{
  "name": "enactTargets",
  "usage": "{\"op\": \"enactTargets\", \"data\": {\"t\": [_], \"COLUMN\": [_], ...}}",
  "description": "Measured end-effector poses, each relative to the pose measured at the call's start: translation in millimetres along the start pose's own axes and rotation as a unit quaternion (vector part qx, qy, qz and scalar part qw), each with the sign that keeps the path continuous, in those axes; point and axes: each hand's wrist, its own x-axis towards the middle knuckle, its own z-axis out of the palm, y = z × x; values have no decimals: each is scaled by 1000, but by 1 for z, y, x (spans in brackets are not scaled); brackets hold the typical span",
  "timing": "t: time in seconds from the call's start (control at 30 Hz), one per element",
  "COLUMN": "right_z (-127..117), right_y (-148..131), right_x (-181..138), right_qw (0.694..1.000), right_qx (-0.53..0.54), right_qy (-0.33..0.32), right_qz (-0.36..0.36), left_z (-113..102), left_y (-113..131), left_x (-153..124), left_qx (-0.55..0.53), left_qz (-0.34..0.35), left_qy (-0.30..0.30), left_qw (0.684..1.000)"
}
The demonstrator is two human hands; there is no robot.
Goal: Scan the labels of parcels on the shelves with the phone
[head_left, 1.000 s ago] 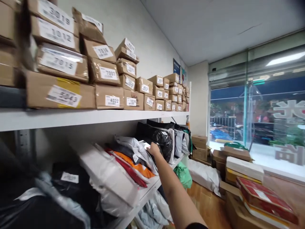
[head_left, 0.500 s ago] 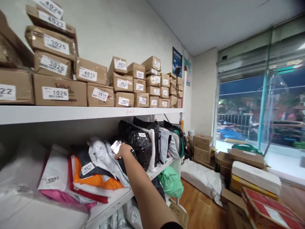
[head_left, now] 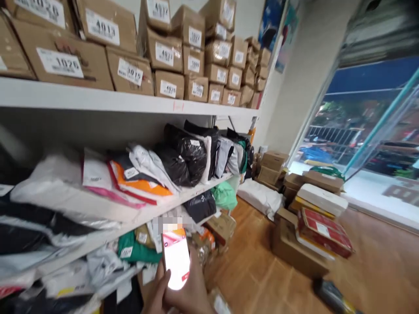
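Cardboard boxes point(head_left: 163, 52) with numbered labels crowd the top shelf point(head_left: 98, 100), stacked several high from near left to far right. On the middle shelf point(head_left: 203, 187), soft mailer bags lean against each other: a white and orange one point(head_left: 137, 183) and black plastic ones point(head_left: 183, 157) further along. At the bottom of the view a hand point(head_left: 186, 292) is clamped around a lit phone point(head_left: 176, 259), fingers wrapped behind it and a thumb on the near left edge of the screen; which hand it is cannot be told, and no other hand shows. The phone sits low and near, in front of the lower shelf bags point(head_left: 131, 253).

A likely slip: the grip covers only the phone's lower half, so a knock against the middle shelf's edge just above could tip it out. The leaning mailers also overhang that edge and could slide off if brushed.

Open room lies to the right, over the bare wooden floor point(head_left: 376, 270). Farther right, stacked parcels point(head_left: 314, 218) and a dark object point(head_left: 330, 296) lying on the floor narrow the walking path toward the window.
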Motion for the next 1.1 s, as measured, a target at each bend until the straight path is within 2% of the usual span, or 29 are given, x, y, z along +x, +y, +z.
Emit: {"op": "enactTargets", "data": {"t": [0.1, 0.23, 0.43, 0.6, 0.73, 0.87, 1.1], "right_z": [-7, -8, 22, 34, 33, 22, -31], "right_y": [-11, -26, -35, -47, -59, -63, -73], "right_x": [-45, -88, -148, -183, -204, -221, -240], "right_qw": [988, 965, 941, 930, 935, 937, 949], "right_qx": [91, 136, 167, 155, 121, 134, 139], "right_qy": [-30, -18, 101, 165, 196, 193, 156], "right_qz": [125, 226, 278, 288, 269, 258, 234], "left_z": [-11, -39, -76, -91, -91, -80, -38], "left_y": [-4, 3, -7, -18, -19, -14, -6], "left_x": [-26, -72, -118, -143, -159, -168, -172], "left_qx": [-119, -180, -187, -219, -207, -197, -180], "left_qz": [-124, -215, -255, -290, -295, -281, -288], "left_qy": [-58, -167, -219, -282, -301, -320, -346], "left_qw": [983, 945, 923, 888, 883, 883, 875]}}
